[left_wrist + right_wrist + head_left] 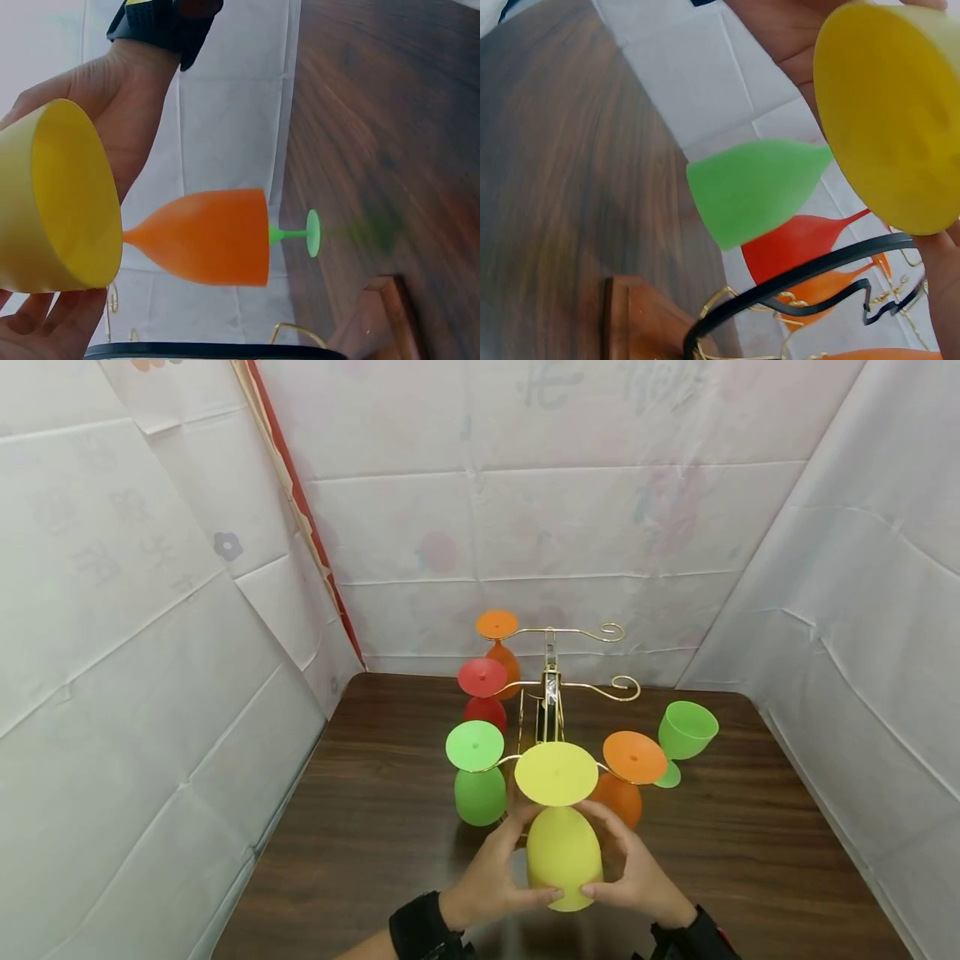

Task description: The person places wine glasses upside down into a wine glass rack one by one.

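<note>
A yellow goblet (564,860) hangs upside down at the front of a gold wire rack (551,693), its base up near the wire arms. My left hand (487,881) holds its bowl from the left and my right hand (637,881) from the right, thumbs on the near side near the rim. The bowl's open mouth faces down, as both wrist views show. Left of it hangs a green goblet (480,795); to the right hangs an orange goblet (621,797). Fingers behind the bowl are partly hidden.
Behind on the rack's left hang a red goblet (485,712) and another orange goblet (504,664). A green goblet (686,731) stands upright on the brown wooden table (375,793) at the right. A wooden rack base (641,322) shows low down. White sheets (525,527) surround the table.
</note>
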Action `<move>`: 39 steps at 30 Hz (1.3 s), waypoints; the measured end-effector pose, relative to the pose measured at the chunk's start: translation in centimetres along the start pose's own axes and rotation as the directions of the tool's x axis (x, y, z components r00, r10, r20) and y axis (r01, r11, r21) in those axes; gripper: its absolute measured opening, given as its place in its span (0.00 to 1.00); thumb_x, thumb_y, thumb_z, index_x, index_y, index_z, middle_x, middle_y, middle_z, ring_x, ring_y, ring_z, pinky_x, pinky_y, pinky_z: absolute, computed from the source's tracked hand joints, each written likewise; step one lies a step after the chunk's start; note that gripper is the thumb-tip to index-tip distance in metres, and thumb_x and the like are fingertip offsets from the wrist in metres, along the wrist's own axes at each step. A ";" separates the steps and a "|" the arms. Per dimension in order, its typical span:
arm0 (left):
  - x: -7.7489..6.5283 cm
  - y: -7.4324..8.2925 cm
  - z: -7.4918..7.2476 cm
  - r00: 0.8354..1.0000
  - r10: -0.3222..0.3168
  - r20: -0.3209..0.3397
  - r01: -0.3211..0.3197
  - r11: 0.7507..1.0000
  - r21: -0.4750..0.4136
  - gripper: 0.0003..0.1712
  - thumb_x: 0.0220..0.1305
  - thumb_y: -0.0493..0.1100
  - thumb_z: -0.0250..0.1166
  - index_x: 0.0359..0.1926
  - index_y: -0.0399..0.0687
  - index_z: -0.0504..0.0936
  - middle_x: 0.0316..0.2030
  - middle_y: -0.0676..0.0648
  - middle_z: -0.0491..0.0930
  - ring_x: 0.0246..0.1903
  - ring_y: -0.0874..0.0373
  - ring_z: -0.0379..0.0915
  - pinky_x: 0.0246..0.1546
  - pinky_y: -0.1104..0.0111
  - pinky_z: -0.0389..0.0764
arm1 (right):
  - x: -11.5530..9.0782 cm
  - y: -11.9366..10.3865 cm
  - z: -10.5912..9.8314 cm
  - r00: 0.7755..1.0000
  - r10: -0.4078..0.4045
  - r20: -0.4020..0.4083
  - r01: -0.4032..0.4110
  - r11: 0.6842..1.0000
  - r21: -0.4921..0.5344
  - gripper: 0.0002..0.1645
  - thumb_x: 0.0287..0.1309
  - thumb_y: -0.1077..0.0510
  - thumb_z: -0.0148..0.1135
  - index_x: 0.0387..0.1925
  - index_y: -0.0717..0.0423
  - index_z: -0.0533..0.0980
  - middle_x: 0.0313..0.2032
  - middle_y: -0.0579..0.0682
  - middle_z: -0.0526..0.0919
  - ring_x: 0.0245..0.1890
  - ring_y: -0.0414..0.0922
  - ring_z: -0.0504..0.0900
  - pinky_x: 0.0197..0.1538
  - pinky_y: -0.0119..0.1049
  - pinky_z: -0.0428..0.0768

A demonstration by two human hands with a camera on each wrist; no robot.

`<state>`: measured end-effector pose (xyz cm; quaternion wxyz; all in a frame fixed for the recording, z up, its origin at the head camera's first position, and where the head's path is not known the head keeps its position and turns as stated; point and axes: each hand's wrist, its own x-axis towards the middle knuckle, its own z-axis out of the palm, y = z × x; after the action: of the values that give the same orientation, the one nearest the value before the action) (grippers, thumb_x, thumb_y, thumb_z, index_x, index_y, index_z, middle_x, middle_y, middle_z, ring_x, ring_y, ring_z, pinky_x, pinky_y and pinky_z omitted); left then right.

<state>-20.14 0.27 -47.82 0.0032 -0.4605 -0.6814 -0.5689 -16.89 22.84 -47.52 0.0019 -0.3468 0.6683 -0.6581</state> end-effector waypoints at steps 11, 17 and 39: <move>1.2 0.0 0.5 0.992 0.124 0.025 -0.126 0.972 0.198 0.50 0.51 0.47 0.73 0.69 0.48 0.55 0.60 0.46 0.65 0.56 0.57 0.65 0.50 0.69 0.75 | -1.7 0.0 -0.1 0.990 0.060 -0.130 -0.097 0.949 -0.300 0.56 0.41 0.71 0.72 0.70 0.57 0.53 0.65 0.47 0.63 0.64 0.35 0.63 0.61 0.30 0.67; 1.7 -0.1 0.8 0.985 0.164 0.052 -0.172 0.946 0.275 0.50 0.48 0.49 0.75 0.67 0.47 0.57 0.59 0.47 0.66 0.57 0.57 0.66 0.55 0.66 0.73 | -2.4 0.4 -0.2 0.987 0.043 -0.152 -0.084 0.959 -0.270 0.54 0.40 0.74 0.71 0.68 0.60 0.54 0.63 0.48 0.66 0.62 0.36 0.66 0.60 0.30 0.68; 6.1 1.0 -0.5 0.925 0.380 -0.018 -0.190 0.503 0.843 0.27 0.53 0.44 0.64 0.54 0.38 0.75 0.50 0.43 0.75 0.54 0.50 0.69 0.62 0.64 0.65 | -7.7 -3.7 -5.1 0.783 -0.119 -0.610 -0.225 0.861 -0.456 0.60 0.17 0.84 0.70 0.64 0.67 0.62 0.57 0.36 0.71 0.55 0.31 0.69 0.55 0.20 0.61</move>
<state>-23.31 3.61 -43.65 0.3821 -0.4505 -0.7776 -0.2154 -11.65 31.35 -47.06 -0.2890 -0.0796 0.7896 -0.5355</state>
